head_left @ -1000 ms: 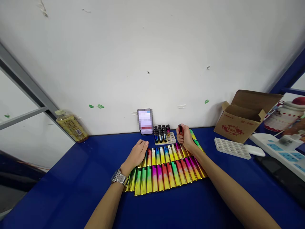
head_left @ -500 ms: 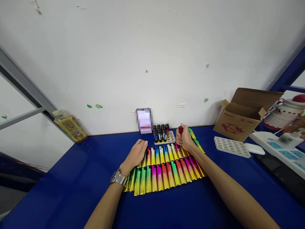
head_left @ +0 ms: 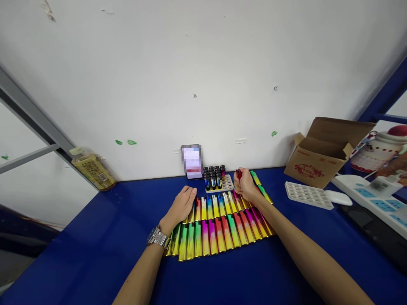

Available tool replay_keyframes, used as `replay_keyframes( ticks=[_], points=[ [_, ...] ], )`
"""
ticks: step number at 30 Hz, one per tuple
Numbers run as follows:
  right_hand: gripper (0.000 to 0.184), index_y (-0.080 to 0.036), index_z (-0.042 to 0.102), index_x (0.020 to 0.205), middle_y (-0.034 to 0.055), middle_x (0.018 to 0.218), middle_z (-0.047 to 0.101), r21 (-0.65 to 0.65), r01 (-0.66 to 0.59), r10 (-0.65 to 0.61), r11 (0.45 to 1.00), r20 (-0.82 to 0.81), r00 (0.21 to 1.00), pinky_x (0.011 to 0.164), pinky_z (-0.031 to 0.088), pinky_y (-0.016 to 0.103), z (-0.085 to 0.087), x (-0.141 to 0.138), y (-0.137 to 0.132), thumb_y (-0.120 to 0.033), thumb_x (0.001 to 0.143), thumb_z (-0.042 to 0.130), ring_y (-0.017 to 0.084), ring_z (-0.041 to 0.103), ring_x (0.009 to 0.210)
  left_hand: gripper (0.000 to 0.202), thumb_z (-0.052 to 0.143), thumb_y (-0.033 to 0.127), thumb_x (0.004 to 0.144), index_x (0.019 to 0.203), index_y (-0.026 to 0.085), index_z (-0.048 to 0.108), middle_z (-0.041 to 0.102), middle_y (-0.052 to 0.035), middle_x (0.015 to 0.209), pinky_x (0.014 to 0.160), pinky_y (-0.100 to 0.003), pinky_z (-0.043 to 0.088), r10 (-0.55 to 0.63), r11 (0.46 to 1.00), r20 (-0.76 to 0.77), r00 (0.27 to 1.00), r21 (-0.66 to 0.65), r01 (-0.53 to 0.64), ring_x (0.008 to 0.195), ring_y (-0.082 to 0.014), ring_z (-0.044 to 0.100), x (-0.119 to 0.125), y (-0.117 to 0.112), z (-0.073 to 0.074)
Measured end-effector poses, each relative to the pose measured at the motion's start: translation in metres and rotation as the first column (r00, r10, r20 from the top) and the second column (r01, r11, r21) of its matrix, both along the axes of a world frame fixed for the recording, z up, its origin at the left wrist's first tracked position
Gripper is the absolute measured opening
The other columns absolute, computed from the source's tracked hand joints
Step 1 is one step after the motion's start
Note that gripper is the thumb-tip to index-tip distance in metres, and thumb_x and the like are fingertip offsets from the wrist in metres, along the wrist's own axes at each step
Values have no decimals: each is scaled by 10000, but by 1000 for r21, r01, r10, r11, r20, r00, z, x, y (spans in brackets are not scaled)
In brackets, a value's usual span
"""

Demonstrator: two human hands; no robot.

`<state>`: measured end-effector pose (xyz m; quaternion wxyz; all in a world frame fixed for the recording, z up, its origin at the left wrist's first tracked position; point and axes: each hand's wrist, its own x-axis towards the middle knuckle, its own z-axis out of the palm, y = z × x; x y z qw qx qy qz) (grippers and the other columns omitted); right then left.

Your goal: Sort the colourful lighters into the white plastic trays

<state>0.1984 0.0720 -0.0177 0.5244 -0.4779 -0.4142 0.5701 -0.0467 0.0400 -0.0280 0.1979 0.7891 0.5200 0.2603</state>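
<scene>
Two rows of shiny rainbow-coloured lighters (head_left: 219, 224) lie side by side on the blue table (head_left: 95, 237). My left hand (head_left: 182, 206), a watch on its wrist, rests flat on the left end of the far row with fingers stretched. My right hand (head_left: 245, 186) is closed around a red lighter (head_left: 238, 173), held upright just right of a small white tray (head_left: 227, 183). That tray holds several upright lighters (head_left: 214, 177) with black tops.
A blurred phone (head_left: 192, 162) leans on the wall behind the tray. A bottle (head_left: 91, 168) lies at the far left. At right are an open cardboard box (head_left: 324, 152), an unfilled white tray (head_left: 308, 195), a white mouse (head_left: 338, 197) and a power strip (head_left: 372, 199).
My right hand has lowered slightly and drawn the red lighter a little left toward the tray. My left hand has stayed on the row.
</scene>
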Motion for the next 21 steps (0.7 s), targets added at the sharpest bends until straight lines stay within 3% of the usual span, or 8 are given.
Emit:
replay_keyframes(
  ticks=[5, 8, 13, 17, 21],
  points=[
    [456, -245, 338, 593, -83, 404, 183, 34, -32, 32, 999, -12, 999, 327, 113, 223, 0, -1, -2, -564, 910, 261, 82, 108, 331, 467, 194, 476, 965, 848, 202, 554, 554, -67, 907, 821, -386, 462, 0, 1000, 10, 1000, -4, 0, 871, -207, 549, 0, 0, 0],
    [452, -252, 342, 686, -98, 449, 224, 142, -45, 46, 989, -5, 999, 335, 159, 215, 3, -2, -5, -665, 867, 325, 79, 135, 346, 471, 192, 481, 963, 836, 207, 554, 555, -63, 895, 821, -392, 462, 3, 1000, 6, 1000, 0, -3, 861, -208, 547, 0, -1, 1],
    [421, -264, 321, 807, -52, 626, 456, 344, -29, -25, 938, 150, 988, 505, 419, 249, 8, 1, -6, -680, 838, 380, 127, 457, 524, 482, 178, 488, 962, 828, 209, 547, 545, -56, 868, 826, -394, 461, -4, 1000, 0, 1000, 14, 4, 860, -209, 546, 1, -2, 2],
    [381, -238, 405, 794, -4, 696, 479, 492, -45, -225, 870, 475, 851, 614, 427, 271, 7, 9, -2, -591, 896, 307, 160, 486, 657, 487, 182, 487, 962, 825, 203, 553, 549, -59, 874, 807, -391, 463, 4, 1000, 1, 1000, -1, -4, 853, -211, 550, 1, -2, 2],
    [316, -209, 512, 915, 11, 672, 536, 490, -118, -237, 864, 603, 762, 623, 433, 283, 4, 13, 0, -468, 917, 330, 180, 534, 638, 479, 190, 484, 963, 815, 208, 553, 547, -56, 864, 796, -380, 467, -3, 1000, 10, 1000, 6, 3, 855, -209, 548, 0, -2, 2]
  ],
)
